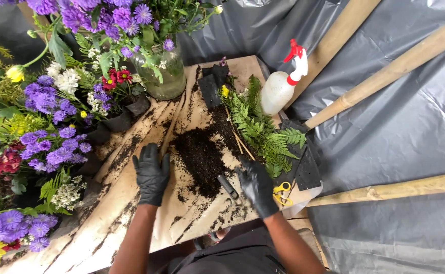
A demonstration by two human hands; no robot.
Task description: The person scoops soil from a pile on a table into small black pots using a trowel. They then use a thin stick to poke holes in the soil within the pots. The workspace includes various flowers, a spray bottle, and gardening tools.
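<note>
Both my hands wear black gloves. My left hand (151, 174) lies flat, fingers together, on the brown paper (131, 213) left of a heap of dark soil (202, 155). To the right of the heap, my right hand (257, 185) rests with its fingers curled at a small dark tool handle (228, 186); whether it grips the handle I cannot tell. Yellow-handled scissors (282, 192) lie just right of that hand. Green fern fronds (263, 132) with a small yellow flower lie beyond the soil.
A glass vase (164, 73) of purple flowers stands at the back. Potted purple, white, red and yellow blooms (44, 122) crowd the left. A white spray bottle with red trigger (283, 81) lies at the back right. Wooden poles (385, 71) cross grey plastic sheeting (410, 132).
</note>
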